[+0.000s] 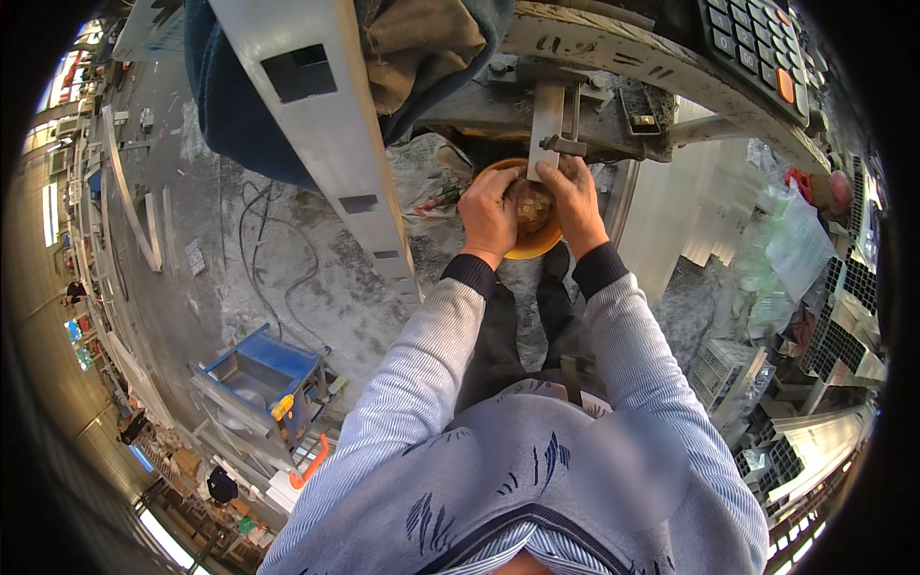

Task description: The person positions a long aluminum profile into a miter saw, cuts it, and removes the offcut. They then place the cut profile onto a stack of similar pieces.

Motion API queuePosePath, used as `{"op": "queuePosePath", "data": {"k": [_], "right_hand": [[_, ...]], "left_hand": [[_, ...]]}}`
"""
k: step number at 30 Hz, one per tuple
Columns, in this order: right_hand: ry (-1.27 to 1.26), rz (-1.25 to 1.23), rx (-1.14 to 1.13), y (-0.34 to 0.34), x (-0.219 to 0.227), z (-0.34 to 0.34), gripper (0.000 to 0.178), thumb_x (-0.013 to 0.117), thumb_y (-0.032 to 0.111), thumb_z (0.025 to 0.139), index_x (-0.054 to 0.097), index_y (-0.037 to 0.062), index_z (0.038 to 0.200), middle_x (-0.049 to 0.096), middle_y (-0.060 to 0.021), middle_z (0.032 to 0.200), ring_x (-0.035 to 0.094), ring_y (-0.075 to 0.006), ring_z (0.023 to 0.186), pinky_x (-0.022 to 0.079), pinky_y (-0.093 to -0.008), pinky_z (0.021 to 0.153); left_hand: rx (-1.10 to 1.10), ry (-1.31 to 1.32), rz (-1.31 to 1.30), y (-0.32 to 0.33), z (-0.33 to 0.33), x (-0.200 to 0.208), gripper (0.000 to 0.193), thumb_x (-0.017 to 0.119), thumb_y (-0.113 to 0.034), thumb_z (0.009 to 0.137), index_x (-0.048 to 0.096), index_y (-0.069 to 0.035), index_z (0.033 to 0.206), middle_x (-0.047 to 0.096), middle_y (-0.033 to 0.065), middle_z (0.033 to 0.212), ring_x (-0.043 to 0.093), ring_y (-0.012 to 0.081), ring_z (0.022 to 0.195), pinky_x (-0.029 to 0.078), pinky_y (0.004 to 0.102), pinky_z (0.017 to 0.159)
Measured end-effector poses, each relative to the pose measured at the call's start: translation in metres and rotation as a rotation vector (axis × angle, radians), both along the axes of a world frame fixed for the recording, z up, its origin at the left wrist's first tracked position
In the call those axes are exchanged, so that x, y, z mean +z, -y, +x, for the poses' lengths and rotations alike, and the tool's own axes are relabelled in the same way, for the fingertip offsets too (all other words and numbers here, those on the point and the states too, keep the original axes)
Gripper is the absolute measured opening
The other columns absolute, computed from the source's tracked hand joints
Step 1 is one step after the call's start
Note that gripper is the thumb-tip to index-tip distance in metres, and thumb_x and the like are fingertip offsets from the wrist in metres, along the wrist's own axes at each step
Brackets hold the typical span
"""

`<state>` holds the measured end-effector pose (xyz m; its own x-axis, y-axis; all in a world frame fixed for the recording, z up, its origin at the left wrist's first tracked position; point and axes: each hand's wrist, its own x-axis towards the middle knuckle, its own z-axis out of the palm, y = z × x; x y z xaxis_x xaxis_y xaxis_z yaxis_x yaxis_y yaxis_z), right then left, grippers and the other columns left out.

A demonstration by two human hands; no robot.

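A flat, pale metal bar [547, 120] juts toward me from a dirty machine bed [613, 120], beside a small clamp-like metal piece [564, 146]. My right hand [576, 206] is closed at the bar's near end, thumb pressed on it and fingers partly hidden behind. My left hand [491, 213] is closed just left of that end, its fingers curled; what they hold, if anything, is hidden. Below both hands sits a yellow bucket [534, 251] with brownish contents that I cannot make out, partly covered by my hands.
A long metal profile with square cutouts [316, 105] slants past on the left, before dark blue cloth [225, 105]. A calculator [757, 53] lies at upper right. Metal sheets [671, 206] stand on the right. A blue cart [259, 369] and a loose cable [259, 230] are on the left floor.
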<state>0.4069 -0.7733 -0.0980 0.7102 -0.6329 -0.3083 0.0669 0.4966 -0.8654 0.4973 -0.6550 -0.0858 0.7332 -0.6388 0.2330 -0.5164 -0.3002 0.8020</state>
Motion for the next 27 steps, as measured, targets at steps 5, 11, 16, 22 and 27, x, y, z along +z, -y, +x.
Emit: {"op": "queuePosePath", "data": {"k": [5,11,16,22,27], "right_hand": [[-0.156,-0.074,0.092,-0.014,0.000,-0.052,0.072,0.072,0.021,0.094,0.038,-0.0061,0.151,0.066,-0.0127,0.120,0.066,-0.0175,0.101,0.054,-0.0297,0.087],[-0.390,0.064,0.169,-0.035,-0.017,-0.119,0.055,0.067,0.009,0.089,0.050,-0.0105,0.137,0.066,-0.0047,0.099,0.060,-0.0105,0.085,0.049,-0.0247,0.075],[-0.560,0.058,0.228,-0.039,-0.032,-0.161,0.048,0.065,0.006,0.086,0.056,-0.0107,0.131,0.067,-0.0042,0.095,0.062,-0.0115,0.083,0.051,-0.0264,0.074],[-0.616,-0.341,0.244,-0.015,-0.016,-0.157,0.047,0.067,0.007,0.084,0.059,0.0012,0.131,0.073,-0.0153,0.098,0.072,-0.0276,0.090,0.056,-0.0374,0.083],[-0.281,-0.720,0.177,0.019,0.058,-0.084,0.064,0.071,0.011,0.084,0.049,0.0070,0.144,0.073,-0.0195,0.104,0.070,-0.0395,0.094,0.056,-0.0448,0.085]], "left_hand": [[0.123,0.078,-0.043,0.043,0.017,-0.006,0.009,0.073,-0.012,0.088,0.073,-0.006,0.095,0.071,0.0123,0.088,0.069,0.0348,0.081,0.054,0.0412,0.071],[0.130,0.108,-0.035,0.072,0.039,-0.006,0.011,0.077,-0.011,0.086,0.072,-0.004,0.092,0.071,0.0135,0.085,0.069,0.0345,0.077,0.053,0.0395,0.067],[0.131,-0.008,-0.010,0.057,0.023,-0.005,0.009,0.074,-0.011,0.089,0.071,-0.005,0.095,0.069,0.0120,0.086,0.066,0.0311,0.074,0.051,0.0405,0.067],[0.022,-0.258,0.128,-0.023,-0.059,0.019,0.010,0.073,-0.009,0.089,0.071,-0.005,0.098,0.068,0.0105,0.085,0.064,0.0261,0.072,0.050,0.0367,0.067],[0.020,-0.348,0.286,-0.091,-0.106,0.051,0.014,0.074,-0.007,0.087,0.072,-0.001,0.100,0.070,0.0117,0.088,0.067,0.0246,0.076,0.052,0.0343,0.070]]}}
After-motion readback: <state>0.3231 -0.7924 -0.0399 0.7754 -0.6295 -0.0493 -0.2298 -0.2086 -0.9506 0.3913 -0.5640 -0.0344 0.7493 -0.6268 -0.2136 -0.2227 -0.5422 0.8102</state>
